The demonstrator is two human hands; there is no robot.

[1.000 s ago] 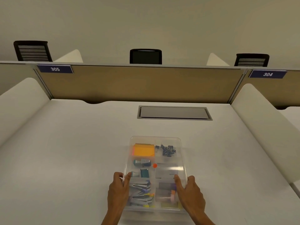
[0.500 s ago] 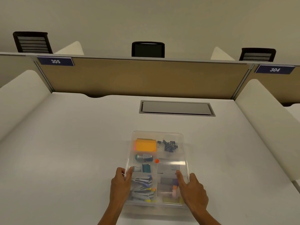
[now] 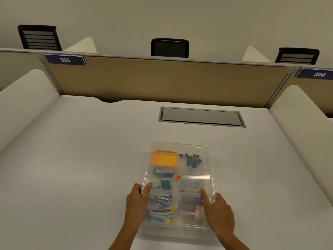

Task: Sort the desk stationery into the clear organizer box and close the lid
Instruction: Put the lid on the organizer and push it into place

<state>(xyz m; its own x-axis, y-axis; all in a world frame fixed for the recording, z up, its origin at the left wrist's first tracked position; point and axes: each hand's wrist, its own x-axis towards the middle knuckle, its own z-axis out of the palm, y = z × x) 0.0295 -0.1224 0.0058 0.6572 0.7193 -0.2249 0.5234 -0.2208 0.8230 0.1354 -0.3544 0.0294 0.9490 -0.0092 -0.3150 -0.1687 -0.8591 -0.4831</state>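
The clear organizer box [image 3: 180, 144] lies on the white desk [image 3: 81, 168] with its transparent lid on top. Through the lid I see orange sticky notes [image 3: 165, 158], black binder clips [image 3: 192, 160], a small orange dot [image 3: 178, 177] and several staplers [image 3: 161, 206]. My left hand [image 3: 137, 201] holds the box's left side, thumb over the lid edge. My right hand [image 3: 218, 208] holds the right side, thumb lying on the lid. The box's near corners are partly hidden by my hands.
A grey cable hatch [image 3: 201, 117] is set into the desk beyond the box. A tan partition [image 3: 162, 82] closes the far edge, and white curved dividers [image 3: 23, 98] [image 3: 302, 112] flank both sides. Black chairs [image 3: 169, 47] stand behind the partition.
Both hands stay on the sides of the box, with the thumbs pressing on the lid. Only the view has shifted slightly.
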